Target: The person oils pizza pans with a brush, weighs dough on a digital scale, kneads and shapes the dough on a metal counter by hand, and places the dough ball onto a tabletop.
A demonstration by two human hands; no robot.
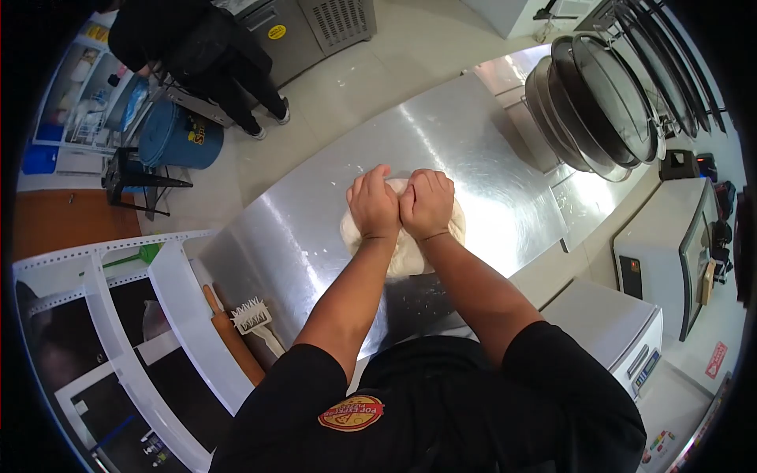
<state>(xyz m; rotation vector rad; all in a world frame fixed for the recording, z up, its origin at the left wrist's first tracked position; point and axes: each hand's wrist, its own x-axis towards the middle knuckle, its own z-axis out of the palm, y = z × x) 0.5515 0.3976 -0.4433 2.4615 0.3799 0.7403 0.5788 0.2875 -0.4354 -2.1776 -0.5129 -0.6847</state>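
Observation:
A pale lump of dough (406,256) lies on the steel table (347,169) straight in front of me. My left hand (374,203) presses down on its left part, fingers curled over the far side and gripping it. Beside it, my right hand (426,203) grips the dough in the same way, the two thumbs close together. Both forearms reach out straight, and the hands cover the middle of the dough.
A rolling pin (233,335) and a white spiked dough docker (254,318) lie at the table's left edge by white shelving (189,296). Stacked round pans (587,106) stand far right, a digital scale (603,327) near right. Another person (209,59) stands beyond, near a blue bin (177,135).

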